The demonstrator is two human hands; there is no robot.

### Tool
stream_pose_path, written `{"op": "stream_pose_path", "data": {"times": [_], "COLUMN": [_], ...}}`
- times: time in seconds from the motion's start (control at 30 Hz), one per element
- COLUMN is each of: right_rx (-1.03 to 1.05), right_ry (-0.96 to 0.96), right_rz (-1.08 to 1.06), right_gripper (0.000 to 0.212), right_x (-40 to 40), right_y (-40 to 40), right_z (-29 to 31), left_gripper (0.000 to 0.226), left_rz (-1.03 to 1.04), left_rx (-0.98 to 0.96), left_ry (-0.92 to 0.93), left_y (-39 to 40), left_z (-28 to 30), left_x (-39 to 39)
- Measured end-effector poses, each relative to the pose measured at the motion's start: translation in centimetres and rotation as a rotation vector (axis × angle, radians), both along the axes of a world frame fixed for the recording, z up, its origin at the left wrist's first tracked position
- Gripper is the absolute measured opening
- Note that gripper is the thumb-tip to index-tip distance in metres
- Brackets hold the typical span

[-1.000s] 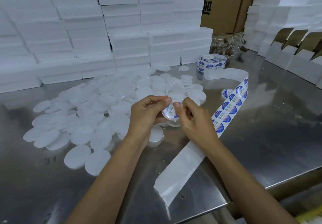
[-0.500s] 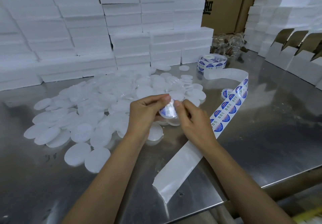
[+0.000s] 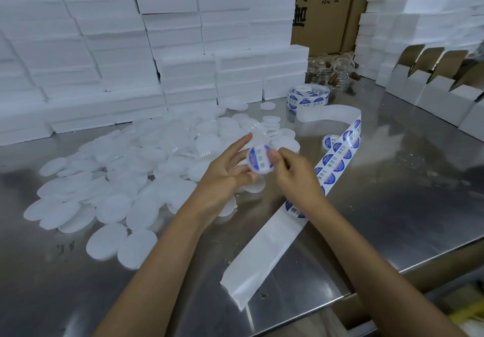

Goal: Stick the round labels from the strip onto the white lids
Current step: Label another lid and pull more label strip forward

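Labelled lid (image 3: pixel 260 160) is held up above the tabletop (image 3: pixel 392 192), between both hands, w/ the round label (image 3: pixel 259 158) already on its face. Right hand (image 3: pixel 296 176) pinches the lid's right edge; left hand (image 3: pixel 227 174) supports it from the left w/ fingers mostly straight, so that grip looks loose.

Risks, imo: label edge not pressed flat could lift or wrinkle; lid could slip from the light hold into the pile of bare lids (image 3: pixel 146 169) & get mixed in. Strip (image 3: pixel 332 163) lies just beside the right wrist, so a sleeve-less forearm could drag it.
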State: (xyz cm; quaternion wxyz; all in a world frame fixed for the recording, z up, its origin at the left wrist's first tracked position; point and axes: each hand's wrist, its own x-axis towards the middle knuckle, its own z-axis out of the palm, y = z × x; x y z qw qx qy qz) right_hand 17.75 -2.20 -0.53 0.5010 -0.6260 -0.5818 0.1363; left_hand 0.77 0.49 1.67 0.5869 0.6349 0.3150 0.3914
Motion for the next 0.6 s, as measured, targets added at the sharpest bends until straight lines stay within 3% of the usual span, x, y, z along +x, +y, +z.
{"op": "stream_pose_path", "data": {"times": [0.07, 0.23, 0.37, 0.6], "right_rx": [-0.046, -0.195, -0.379, -0.536], "right_ry": [0.018, -0.125, -0.239, -0.203], "right_rz": [-0.136, -0.402, -0.584, -0.706], "right_gripper": [0.044, 0.046, 0.057, 0.061], "right_x": [2.4, 10.5, 14.6, 16.8], "right_y": [1.3, 4.4, 5.5, 5.8], "right_z": [0.7, 1.8, 1.6, 0.9], "left_gripper": [0.071, 0.048, 0.044, 0.043], "left_rz": [0.034, 0.145, 0.176, 0.243], "left_rx": [0.015, 0.08, 0.066, 0.119], "left_ry": [0.026, 0.049, 0.051, 0.157], "left_y": [-0.2, -0.5, -0.4, -0.1], "left_z": [-0.1, 0.3, 0.5, 0.0], "left_x": [0.2, 1.0, 1.2, 1.3]}}
